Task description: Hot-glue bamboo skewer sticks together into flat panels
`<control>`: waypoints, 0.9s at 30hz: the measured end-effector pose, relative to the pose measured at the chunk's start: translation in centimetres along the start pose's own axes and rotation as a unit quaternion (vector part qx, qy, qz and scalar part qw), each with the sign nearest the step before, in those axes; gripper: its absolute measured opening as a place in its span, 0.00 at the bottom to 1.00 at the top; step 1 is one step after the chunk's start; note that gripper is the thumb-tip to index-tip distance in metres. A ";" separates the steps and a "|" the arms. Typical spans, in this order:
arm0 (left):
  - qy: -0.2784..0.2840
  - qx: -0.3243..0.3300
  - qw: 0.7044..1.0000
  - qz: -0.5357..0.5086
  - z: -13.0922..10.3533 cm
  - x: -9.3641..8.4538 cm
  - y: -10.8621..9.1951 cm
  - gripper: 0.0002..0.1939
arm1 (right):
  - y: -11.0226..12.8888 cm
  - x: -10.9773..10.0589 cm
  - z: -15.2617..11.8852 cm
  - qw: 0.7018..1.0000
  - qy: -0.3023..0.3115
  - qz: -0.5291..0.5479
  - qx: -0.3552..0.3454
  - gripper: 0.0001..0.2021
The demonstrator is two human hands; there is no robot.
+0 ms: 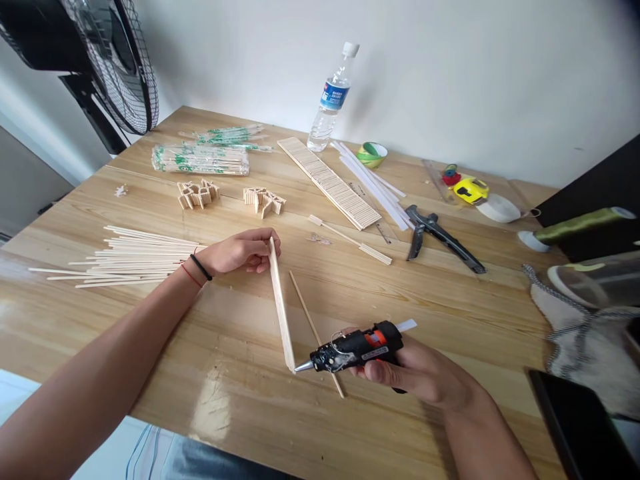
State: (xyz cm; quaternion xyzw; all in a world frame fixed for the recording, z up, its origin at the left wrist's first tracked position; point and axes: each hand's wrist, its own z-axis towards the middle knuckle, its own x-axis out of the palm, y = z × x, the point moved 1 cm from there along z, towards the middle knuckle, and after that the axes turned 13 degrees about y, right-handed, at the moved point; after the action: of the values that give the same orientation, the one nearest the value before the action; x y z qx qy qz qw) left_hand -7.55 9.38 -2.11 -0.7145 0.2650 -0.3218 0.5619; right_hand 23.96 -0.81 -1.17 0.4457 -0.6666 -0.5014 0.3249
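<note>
My left hand [253, 251] is closed on the far end of a narrow flat strip of pale wooden sticks [281, 310], which stands on edge on the table. In my right hand [400, 373] is a black and orange glue gun [357, 348], its metal nozzle touching or almost touching the strip's near end. A single thin stick [313, 323] lies on the table to the right of the strip and passes under the glue gun. Many loose sticks [135, 257] are spread to the left, partly behind my left wrist.
Beyond my hands lie a slatted stick panel [333, 183], two zigzag stick pieces [199, 194], packaged sticks [200, 160], white glue sticks [377, 187] and a black tool [443, 237]. A water bottle [331, 100] stands near the wall; a phone-like dark object [580, 420] sits right.
</note>
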 end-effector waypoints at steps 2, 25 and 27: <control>-0.001 0.000 1.000 0.001 0.0 0.0 -0.1 0.03 | 0.0 0.0 0.0 1.000 0.000 -0.010 0.002 0.28; -0.001 -0.009 1.000 0.016 -0.1 0.3 -0.4 0.02 | -0.1 0.1 0.0 1.000 -0.016 -0.010 -0.001 0.25; 0.000 -0.009 1.000 0.020 0.0 0.3 -0.3 0.02 | -0.2 0.1 0.0 1.000 -0.018 -0.016 0.003 0.26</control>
State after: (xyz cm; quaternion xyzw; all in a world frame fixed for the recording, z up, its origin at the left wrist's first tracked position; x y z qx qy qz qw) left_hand -7.41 9.23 -1.73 -0.7143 0.2819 -0.3079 0.5617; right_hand 23.97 -0.87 -1.34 0.4483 -0.6667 -0.5124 0.3034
